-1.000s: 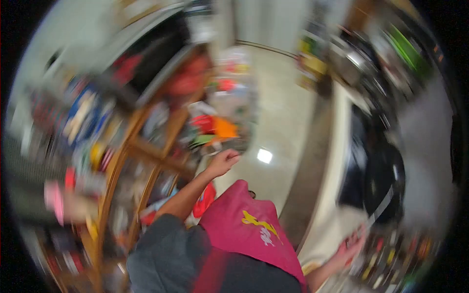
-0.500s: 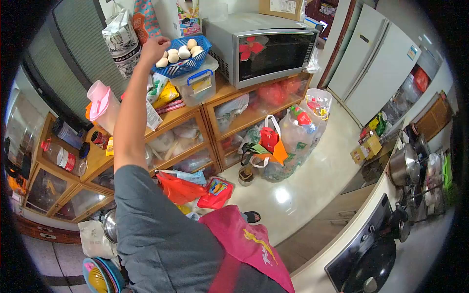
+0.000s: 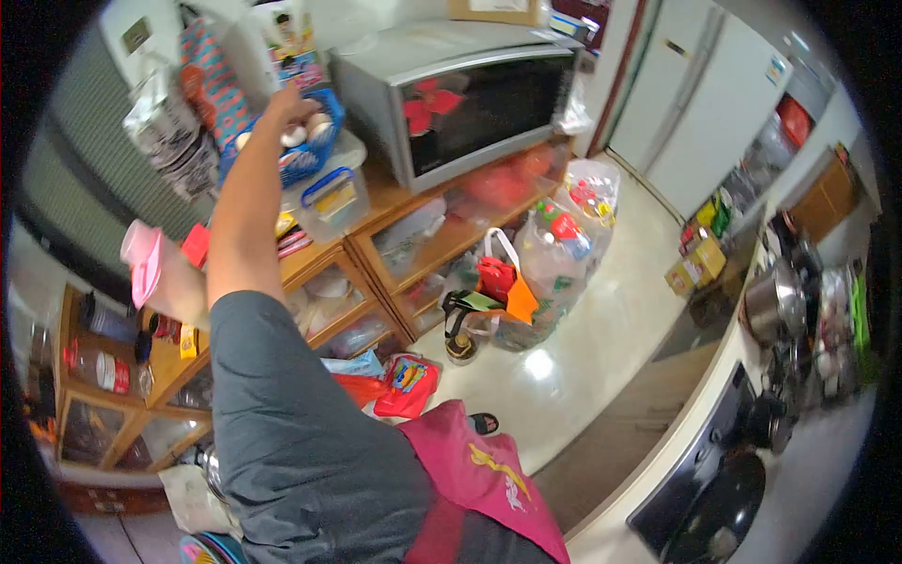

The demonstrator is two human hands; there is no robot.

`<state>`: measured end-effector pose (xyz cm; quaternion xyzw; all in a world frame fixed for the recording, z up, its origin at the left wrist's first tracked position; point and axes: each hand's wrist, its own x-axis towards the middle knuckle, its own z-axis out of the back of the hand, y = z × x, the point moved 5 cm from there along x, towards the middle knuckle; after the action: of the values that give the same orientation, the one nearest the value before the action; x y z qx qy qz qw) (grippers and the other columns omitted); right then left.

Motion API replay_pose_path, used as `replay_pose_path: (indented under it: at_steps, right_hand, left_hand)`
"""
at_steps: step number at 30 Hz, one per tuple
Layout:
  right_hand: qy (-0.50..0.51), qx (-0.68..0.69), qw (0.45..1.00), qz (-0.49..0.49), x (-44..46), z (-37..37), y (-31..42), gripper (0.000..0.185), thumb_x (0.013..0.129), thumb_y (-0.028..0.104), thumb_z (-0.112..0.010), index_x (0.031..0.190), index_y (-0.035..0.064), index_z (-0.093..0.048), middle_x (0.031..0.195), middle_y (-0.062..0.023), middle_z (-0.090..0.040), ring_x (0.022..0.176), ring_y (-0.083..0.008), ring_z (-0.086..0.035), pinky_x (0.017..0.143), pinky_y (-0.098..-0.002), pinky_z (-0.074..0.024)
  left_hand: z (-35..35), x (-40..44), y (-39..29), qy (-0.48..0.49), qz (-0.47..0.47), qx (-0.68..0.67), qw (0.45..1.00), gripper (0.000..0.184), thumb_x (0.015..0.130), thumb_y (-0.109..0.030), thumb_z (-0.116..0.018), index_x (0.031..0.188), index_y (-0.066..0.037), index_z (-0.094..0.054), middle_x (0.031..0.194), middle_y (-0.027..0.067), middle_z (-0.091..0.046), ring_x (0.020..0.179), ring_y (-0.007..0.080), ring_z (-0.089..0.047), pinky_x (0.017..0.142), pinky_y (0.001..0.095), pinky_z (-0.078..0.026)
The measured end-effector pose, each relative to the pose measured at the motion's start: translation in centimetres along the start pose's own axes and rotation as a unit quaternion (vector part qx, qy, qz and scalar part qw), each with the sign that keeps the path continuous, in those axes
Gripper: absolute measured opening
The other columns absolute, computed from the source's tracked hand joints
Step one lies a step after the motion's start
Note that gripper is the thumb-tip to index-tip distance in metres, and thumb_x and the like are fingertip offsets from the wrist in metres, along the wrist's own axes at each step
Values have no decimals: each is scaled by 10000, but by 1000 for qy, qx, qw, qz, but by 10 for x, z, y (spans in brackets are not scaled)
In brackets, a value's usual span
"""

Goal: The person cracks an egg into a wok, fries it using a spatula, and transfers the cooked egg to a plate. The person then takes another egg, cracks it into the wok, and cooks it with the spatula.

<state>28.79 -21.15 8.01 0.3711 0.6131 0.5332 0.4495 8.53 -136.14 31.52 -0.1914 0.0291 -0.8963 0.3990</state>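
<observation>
Left hand (image 3: pixel 289 105) has moved over the blue basket (image 3: pixel 304 167) of eggs (image 3: pixel 320 126); its grip I cannot tell.

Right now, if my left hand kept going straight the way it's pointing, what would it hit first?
Probably the eggs in the blue basket: your left hand reaches over them, though depth is unclear and it may already be touching one. Beyond stands a printed package.

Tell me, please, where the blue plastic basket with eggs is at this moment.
The blue plastic basket sits at the head view's upper left, just left of the boxy silver microwave, with the bare left hand over it.
</observation>
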Motion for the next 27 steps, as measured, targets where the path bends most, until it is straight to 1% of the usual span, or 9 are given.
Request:
replay_pose_path:
  at_steps: [2, 4, 5, 6, 8, 12, 16, 22, 27]
  right_hand:
    - [0, -39, 999, -36, 21, 16, -9, 449, 860, 350, -699, 1209, 86, -602, 1043, -124, -660, 951, -223, -583, 872, -403, -418]
    - [48, -22, 997, -52, 62, 37, -37, 480, 893, 405, -640, 1250, 85, -622, 1178, -27, -641, 841, -106, -529, 700, -224, -392]
    - [10, -30, 999, -30, 61, 42, -31, 502, 891, 357, -669, 1288, 67, -571, 1134, -72, -628, 910, -166, -605, 725, -282, -469]
    - [6, -30, 999, -20, 73, 55, -40, 458, 880, 313, -693, 1250, 65, -585, 1013, -23, -631, 780, -115, -593, 575, -229, -418]
    - [14, -13, 1000, -22, 72, 62, -45, 436, 893, 324, -668, 1257, 94, -599, 1051, -20, -633, 709, -106, -535, 573, -256, -392]
    - [-76, -84, 993, 31, 39, 68, -13, 514, 909, 338, -655, 1359, 132, -515, 990, -27, -670, 615, -72, -488, 506, -230, -395]
    - [-9, -27, 995, 99, 26, 73, -2, 421, 948, 187, -615, 1320, 65, -460, 945, -120, -670, 538, -104, -565, 401, -222, -403]
    - [-46, -288, 947, 136, 64, 97, -19, 484, 880, 176, -644, 1336, 58, -533, 706, -61, -586, 596, -137, -563, 532, -284, -429]
    - [-104, -345, 912, 195, 27, 85, 33, 464, 980, 247, -557, 1424, 134, -483, 949, -210, -689, 706, -254, -656, 685, -368, -513]
  left_hand:
    - [-7, -4, -5, 19, -14, -55, 998, 834, 772, -292, -706, 1471, -80, -305, 697, 134, -659, 477, 213, -582, 457, 374, -486]
    - [-14, -3, -6, 60, -19, -111, 992, 693, 799, -201, -628, 1450, -219, -392, 583, 82, -573, 414, 173, -506, 400, 335, -425]
    - [-13, -6, -9, 59, -34, -126, 990, 661, 801, -173, -603, 1431, -286, -440, 538, 61, -532, 402, 161, -480, 392, 322, -408]
    - [-10, -8, -9, 72, -15, -120, 990, 703, 797, -154, -585, 1468, -264, -408, 805, 116, -676, 419, 163, -484, 402, 327, -410]
    - [-11, 42, 27, -17, -359, 39, 932, 659, 857, -109, -513, 1498, -197, -385, 1512, 121, -404, 1050, 230, -620, 914, 394, -480]
    - [68, 51, 30, -55, -188, -195, 961, 545, 903, -193, -514, 1436, -105, -448, 1445, 126, -475, 1137, 255, -576, 1007, 412, -414]
    - [119, 17, -31, -44, -170, -501, 847, 502, 948, -277, -515, 1374, -13, -510, 1379, 130, -545, 1225, 280, -531, 1100, 429, -348]
    - [28, -369, -388, 260, -299, -620, 677, 552, 833, -170, -562, 1360, -27, -479, 1189, 193, -602, 1099, 293, -595, 936, 417, -514]
    - [-95, -600, -591, 620, -188, -650, 398, 502, 898, -94, -621, 1373, -44, -462, 1169, 146, -618, 922, 200, -633, 788, 298, -530]
